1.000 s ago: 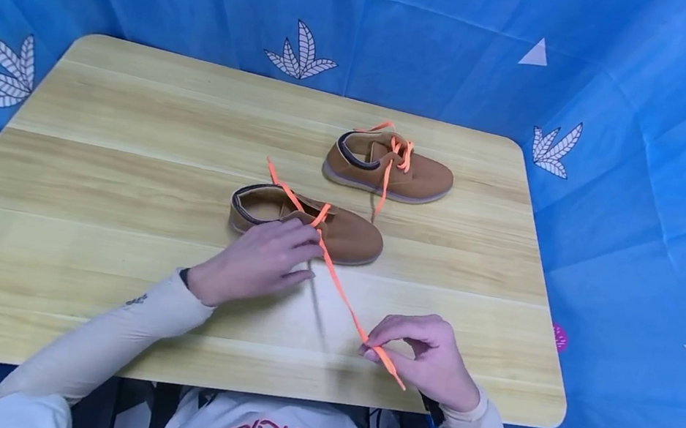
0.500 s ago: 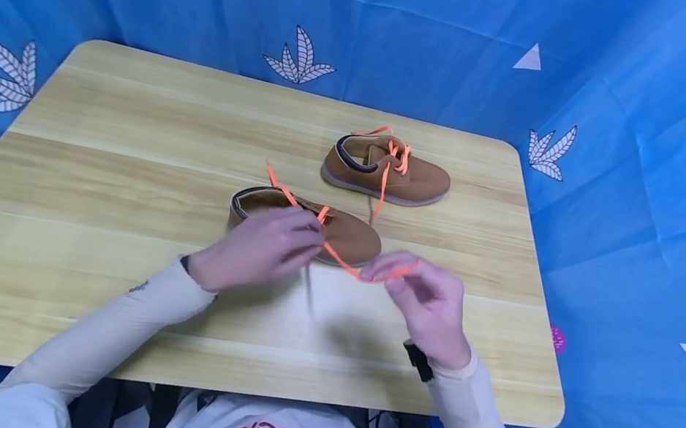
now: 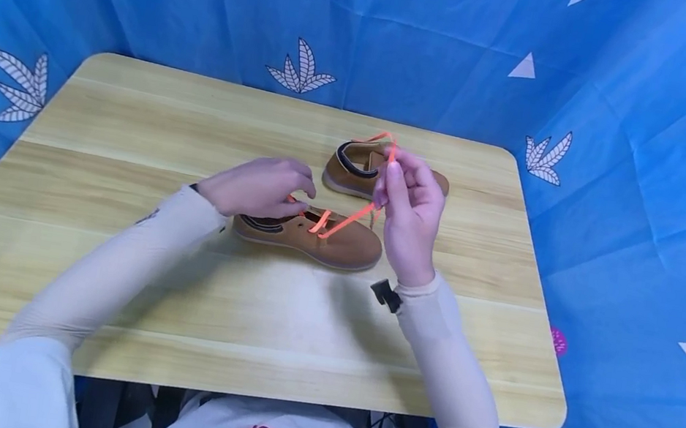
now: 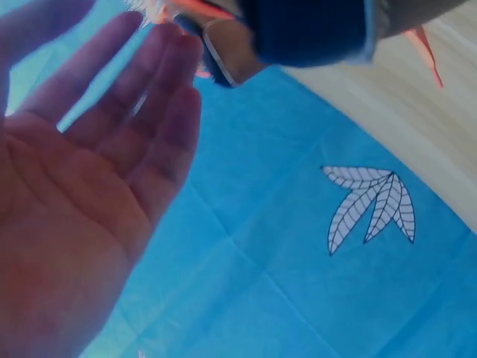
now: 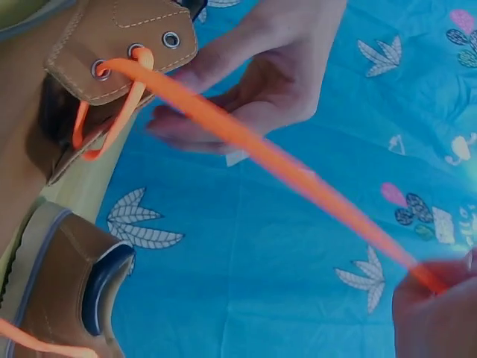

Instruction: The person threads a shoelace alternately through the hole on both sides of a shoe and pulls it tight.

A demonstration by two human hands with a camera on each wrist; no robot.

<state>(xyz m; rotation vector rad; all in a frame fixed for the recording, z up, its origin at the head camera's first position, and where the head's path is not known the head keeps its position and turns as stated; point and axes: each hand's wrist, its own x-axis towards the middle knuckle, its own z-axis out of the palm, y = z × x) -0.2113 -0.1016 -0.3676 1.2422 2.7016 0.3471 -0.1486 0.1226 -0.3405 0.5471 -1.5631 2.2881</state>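
Note:
A brown shoe (image 3: 348,244) with an orange shoelace (image 3: 352,220) stands mid-table, toe to the right. My right hand (image 3: 412,217) pinches the lace, pulled taut up and right from the shoe's front eyelets. In the right wrist view, the lace (image 5: 261,153) runs from a metal eyelet to the right fingers (image 5: 432,306). My left hand (image 3: 263,186) is over the shoe's opening, partly hiding it. Its fingers (image 4: 164,127) are loosely extended in the left wrist view. Beside the eyelet flap (image 5: 153,52), the left hand (image 5: 279,82) has thumb and fingers apart.
A second brown shoe (image 3: 348,176) with orange laces stands farther back, partly behind my right hand. The wooden table (image 3: 128,137) has a blue patterned cloth (image 3: 407,53) hanging behind and beside it.
My right hand has swung up and away from the table's front edge, carrying the lace over the shoe. The left hand has moved from the shoe's near side up over its opening.

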